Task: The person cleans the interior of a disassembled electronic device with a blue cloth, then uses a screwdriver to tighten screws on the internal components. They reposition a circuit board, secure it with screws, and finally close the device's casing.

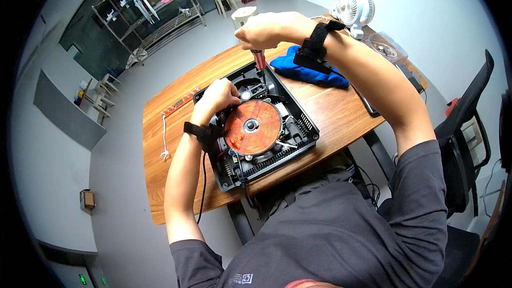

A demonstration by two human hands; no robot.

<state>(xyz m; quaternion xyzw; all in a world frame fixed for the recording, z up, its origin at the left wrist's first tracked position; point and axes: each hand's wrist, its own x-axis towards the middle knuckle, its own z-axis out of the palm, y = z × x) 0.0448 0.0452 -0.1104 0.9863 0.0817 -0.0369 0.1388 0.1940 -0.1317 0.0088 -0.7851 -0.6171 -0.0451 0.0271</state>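
Gripping the red-handled screwdriver nearly upright, the right hand is closed around the top of its handle, with the shaft pointing down into the far part of an open black housing. The left hand reaches inside, fingertips curled together beside the far-left edge of the copper coil; whether they pinch anything there, I cannot tell.

The screwdriver could slip sideways if the tip is badly seated or the push is slanted; it might then score the coil windings or jab the left fingers, which are near the shaft. A small loose part, if there is one, could drop into the crowded interior. The housing sits close to the worktop's near edge, so a hard shove toward the body might tip it over; a tug on the black cord hanging past that edge could also drag it.

The housing is a shallow tray set askew, its vented walls ringing dark parts and thin wires. The coil lies flat within, a reddish-brown disc with a pale ring and dark hub at its centre. A blue cloth lies crumpled toward the worktop's far-right corner.
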